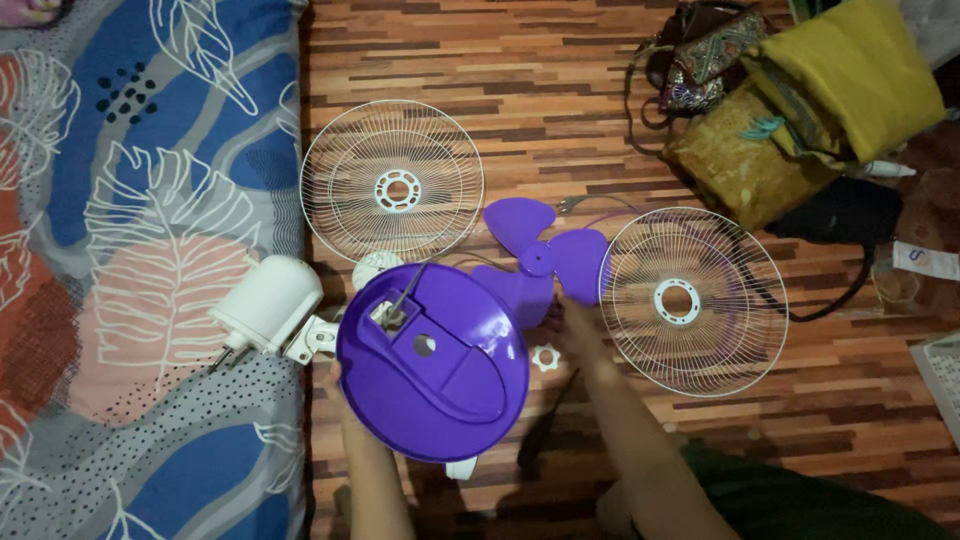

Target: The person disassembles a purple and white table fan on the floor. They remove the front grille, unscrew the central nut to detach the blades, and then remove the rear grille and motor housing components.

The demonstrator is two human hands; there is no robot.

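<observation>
L hand (335, 378) grips purple fan base (440, 370) edge (fingers hidden); R hand (572, 330) open, fingertips at purple blade (545, 262).

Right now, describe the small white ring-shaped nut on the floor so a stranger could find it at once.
Start at the big purple fan base in the middle of the wooden floor. Just right of its edge, below the purple fan blade and beside the right hand, lies the white nut. It is far smaller than the two round wire grilles, with a notched rim.

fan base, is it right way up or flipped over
Flipped over: the purple fan base shows its hollow underside, with a cord running into a slot, and the white motor lies sideways beside it on the mattress.
</observation>
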